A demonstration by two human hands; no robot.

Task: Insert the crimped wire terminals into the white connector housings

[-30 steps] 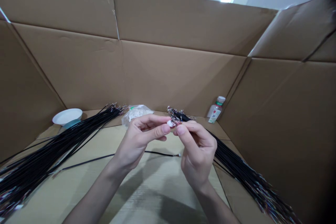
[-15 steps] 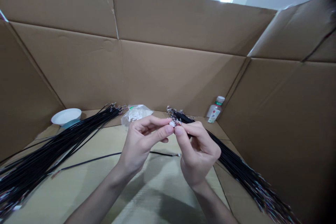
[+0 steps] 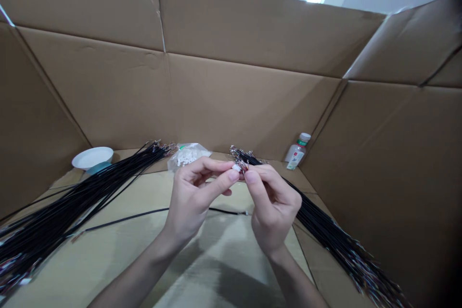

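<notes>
Between thumb and forefinger, my left hand (image 3: 197, 190) pinches a small white connector housing (image 3: 237, 168). Close against it on the right, my right hand (image 3: 273, 202) is closed on thin coloured wires (image 3: 245, 167) at a cable's end. The fingertips of the two hands nearly meet; whether any wire sits inside the housing is too small to tell. Below the hands, a single black cable (image 3: 126, 219) lies across the table, with a white connector (image 3: 246, 213) at its right end and bare coloured wires at its left end.
A thick bundle of black cables (image 3: 83, 197) lies on the left, another bundle (image 3: 325, 231) on the right. At the back are a plastic bag of white connectors (image 3: 187, 155), a white bowl (image 3: 93, 158) and a bottle (image 3: 298, 151). Cardboard walls (image 3: 252, 101) surround the table.
My right hand's thumb has shifted slightly right along the wires, and its fingertips are a little farther from the connector housing. The left hand keeps its pinch. The camera view has moved slightly.
</notes>
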